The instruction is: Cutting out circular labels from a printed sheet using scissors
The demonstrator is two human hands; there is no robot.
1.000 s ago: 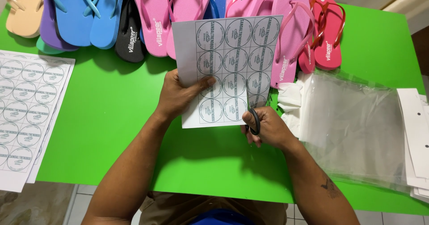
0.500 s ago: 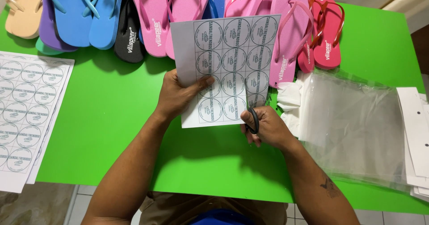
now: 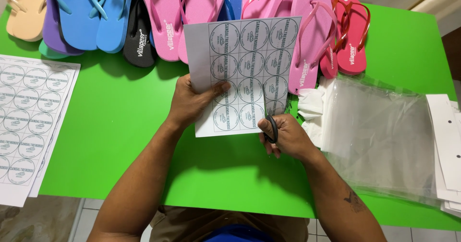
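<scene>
My left hand [image 3: 191, 101] grips the left edge of a white sheet of round printed labels [image 3: 242, 54], holding it up over the green table [image 3: 120, 141]. My right hand [image 3: 285, 137] holds black-handled scissors [image 3: 270, 122]. The blades run up into the sheet between its two right-hand columns of labels. The cut reaches partway up the sheet.
A row of flip-flops in peach, purple, blue, black, pink and red [image 3: 163, 16] lies along the table's far edge. A stack of label sheets [image 3: 29, 112] lies at the left. Clear plastic bags [image 3: 379, 127] and white cards [image 3: 449, 146] lie at the right.
The scissors have advanced a little further up the sheet. Both hands stay in nearly the same place.
</scene>
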